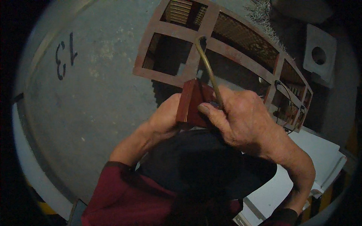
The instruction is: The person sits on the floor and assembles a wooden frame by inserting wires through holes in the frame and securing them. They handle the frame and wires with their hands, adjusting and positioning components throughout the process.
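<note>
The red block [198, 96] is between the two hands, above the person's dark lap [173, 154]. The left hand [164, 115] holds the block from its left side, its fingers mostly hidden. The right hand [245, 115] is closed around a bent metal rod [208, 66], its thumb on the block. Past the block is a big brown frame [175, 31]. Far right of the block is a pale box [315, 64] with a round hole.

Left of the reddish-brown, compartmented, rectangular frame [241, 58], flat grey floor [109, 79] leaves passing room — over its near side, a bent brass-coloured rod [208, 66] (slim, though) obstructs.
</note>
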A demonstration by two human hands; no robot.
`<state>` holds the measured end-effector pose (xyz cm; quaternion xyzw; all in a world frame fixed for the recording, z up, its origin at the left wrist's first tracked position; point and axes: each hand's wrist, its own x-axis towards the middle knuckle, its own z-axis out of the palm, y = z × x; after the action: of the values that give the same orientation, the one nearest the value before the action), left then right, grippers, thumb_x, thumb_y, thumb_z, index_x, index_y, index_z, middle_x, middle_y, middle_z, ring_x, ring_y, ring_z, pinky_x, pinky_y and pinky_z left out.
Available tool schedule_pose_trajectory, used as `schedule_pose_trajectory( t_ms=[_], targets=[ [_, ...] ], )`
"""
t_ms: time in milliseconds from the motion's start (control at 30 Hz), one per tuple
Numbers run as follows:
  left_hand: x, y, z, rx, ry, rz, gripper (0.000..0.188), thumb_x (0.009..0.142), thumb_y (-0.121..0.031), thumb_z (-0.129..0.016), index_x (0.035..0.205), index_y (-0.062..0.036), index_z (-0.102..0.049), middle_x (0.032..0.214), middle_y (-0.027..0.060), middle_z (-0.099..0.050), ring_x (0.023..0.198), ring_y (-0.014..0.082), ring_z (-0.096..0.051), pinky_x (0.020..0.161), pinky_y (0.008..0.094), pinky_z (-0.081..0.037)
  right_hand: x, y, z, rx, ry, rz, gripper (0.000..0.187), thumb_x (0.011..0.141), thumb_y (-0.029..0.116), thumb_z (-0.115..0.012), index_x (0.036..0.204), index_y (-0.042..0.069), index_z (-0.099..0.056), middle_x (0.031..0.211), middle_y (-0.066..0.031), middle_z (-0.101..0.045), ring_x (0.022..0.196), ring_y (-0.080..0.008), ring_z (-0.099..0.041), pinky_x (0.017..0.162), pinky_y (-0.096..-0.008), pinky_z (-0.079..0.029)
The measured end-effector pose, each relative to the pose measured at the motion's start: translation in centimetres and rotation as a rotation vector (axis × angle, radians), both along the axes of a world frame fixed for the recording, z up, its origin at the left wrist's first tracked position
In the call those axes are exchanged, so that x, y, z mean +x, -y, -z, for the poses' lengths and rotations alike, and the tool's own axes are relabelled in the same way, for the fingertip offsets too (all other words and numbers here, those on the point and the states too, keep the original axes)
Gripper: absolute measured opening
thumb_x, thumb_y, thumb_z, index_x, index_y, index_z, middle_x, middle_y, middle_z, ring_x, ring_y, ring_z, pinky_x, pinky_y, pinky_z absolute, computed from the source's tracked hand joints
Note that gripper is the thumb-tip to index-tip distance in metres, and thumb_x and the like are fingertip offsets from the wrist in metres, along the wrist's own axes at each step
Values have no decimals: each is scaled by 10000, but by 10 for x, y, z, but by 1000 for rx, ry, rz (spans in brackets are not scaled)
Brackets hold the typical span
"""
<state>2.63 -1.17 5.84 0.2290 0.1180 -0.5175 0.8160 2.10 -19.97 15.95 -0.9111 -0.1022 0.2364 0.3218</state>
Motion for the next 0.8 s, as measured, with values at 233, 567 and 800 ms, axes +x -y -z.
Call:
schedule_pose_trajectory(
  t_ms=[233,567,800],
  targets=[
    [-14,-2,9,205,240,-110,302,912,-42,-644,1207,20,-617,1100,97,-697,949,167,-694,851,316,-587,-8,2,5,138,-7,125,192,910,136,-606,936,-38,-529,775,-254,-600,722,-439,-605,666,-501,-479],
    [1,-2,7,58,110,-3,305,922,-91,-638,1205,17,-604,1101,97,-687,958,161,-689,847,292,-576,3,25,10,220,182,-188,242,803,27,-675,994,-3,-529,879,-167,-517,774,-343,-569,672,-424,-462],
    [16,2,16,50,982,-19,395,901,-145,-676,1259,-11,-578,1202,94,-650,1081,179,-647,908,311,-549,6,33,18,365,207,-187,185,830,92,-673,950,8,-560,825,-119,-508,731,-284,-556,650,-382,-455]
  ],
)
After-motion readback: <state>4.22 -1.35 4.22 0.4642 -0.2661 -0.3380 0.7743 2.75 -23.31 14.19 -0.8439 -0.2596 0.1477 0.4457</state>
